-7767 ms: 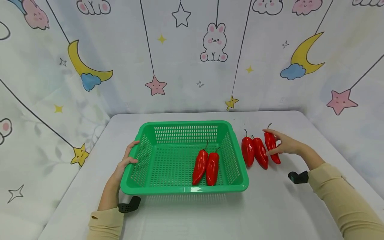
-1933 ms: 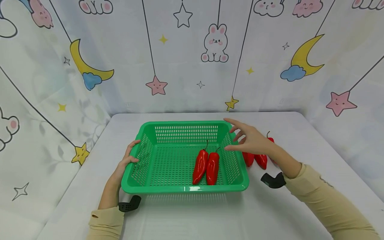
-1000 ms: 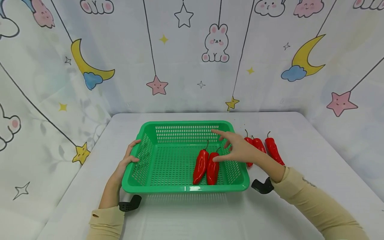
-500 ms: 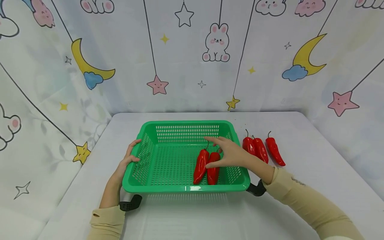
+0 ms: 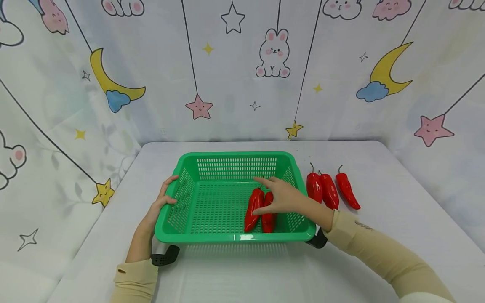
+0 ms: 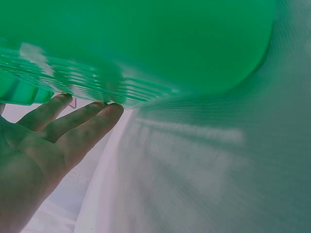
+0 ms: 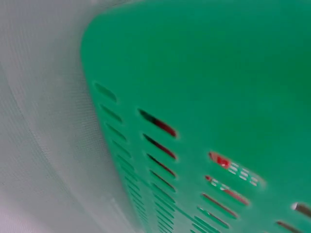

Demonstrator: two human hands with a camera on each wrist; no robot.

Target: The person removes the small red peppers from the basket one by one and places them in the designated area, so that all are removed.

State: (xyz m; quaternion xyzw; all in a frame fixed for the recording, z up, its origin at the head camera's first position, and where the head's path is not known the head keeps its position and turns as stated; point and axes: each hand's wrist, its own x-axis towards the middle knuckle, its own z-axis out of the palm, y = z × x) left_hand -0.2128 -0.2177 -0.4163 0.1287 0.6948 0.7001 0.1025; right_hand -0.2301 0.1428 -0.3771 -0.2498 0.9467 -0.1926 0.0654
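A green plastic basket (image 5: 223, 239) stands on the white table in the head view. My left hand (image 5: 151, 210) grips its left rim; in the left wrist view, extended fingers (image 6: 87, 128) lie against the perforated outside. Inside, to the right, lie two red chili peppers, a left one (image 5: 251, 214) and a right one (image 5: 268, 223). My right hand (image 5: 284, 197) reaches over the right rim above them, thumb and index finger spread apart. It partly covers the right chili pepper. The right wrist view shows the basket's outer wall (image 7: 194, 73), with red through its slots.
Three more red chili peppers lie on the table right of the basket: two side by side, one near the basket (image 5: 314, 187) and its neighbour (image 5: 329, 191), and a third (image 5: 347, 191) slightly apart. A patterned cloth (image 5: 227, 84) hangs behind the table (image 5: 235, 273).
My right hand has left the rightmost chili pepper outside, which now lies farther from its neighbour. The hand has moved left and lower over the peppers in the basket. My left hand stays put.
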